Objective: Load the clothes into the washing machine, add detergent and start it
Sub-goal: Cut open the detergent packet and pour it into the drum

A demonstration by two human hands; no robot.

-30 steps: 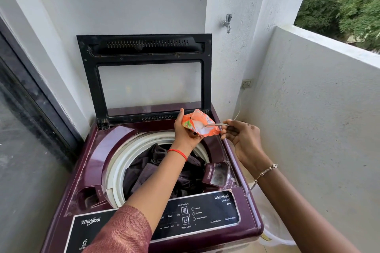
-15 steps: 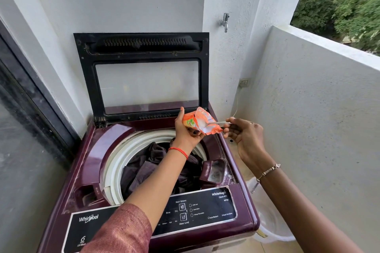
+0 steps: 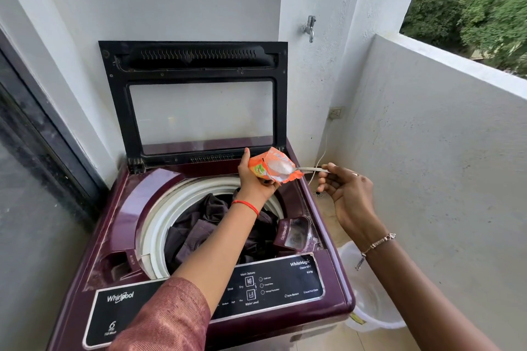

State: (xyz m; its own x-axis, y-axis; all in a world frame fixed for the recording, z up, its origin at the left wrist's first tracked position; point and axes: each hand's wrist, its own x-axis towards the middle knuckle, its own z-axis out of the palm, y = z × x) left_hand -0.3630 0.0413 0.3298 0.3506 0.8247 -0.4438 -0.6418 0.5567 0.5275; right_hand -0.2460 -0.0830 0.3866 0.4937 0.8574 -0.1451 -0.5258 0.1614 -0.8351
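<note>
One maroon washing machine point(image 3: 336, 288), white balcony walls point(image 3: 427, 179), tiled floor point(image 3: 328, 216)

Both hands are raised with arms extended, left hand point(image 3: 254, 179) gripping closed, right hand point(image 3: 349, 194) pinching.

White plastered walls point(image 3: 182, 3) close in a narrow balcony lit by daylight. A metal tap point(image 3: 309, 28) juts from the far pillar, with a wall socket point(image 3: 336, 113) lower to its right. A low parapet point(image 3: 445, 168) runs along the right, green trees point(image 3: 473, 0) beyond it. A dark-framed glass door point(image 3: 31, 179) stands on the left. The floor point(image 3: 328, 216) is pale tile.
</note>
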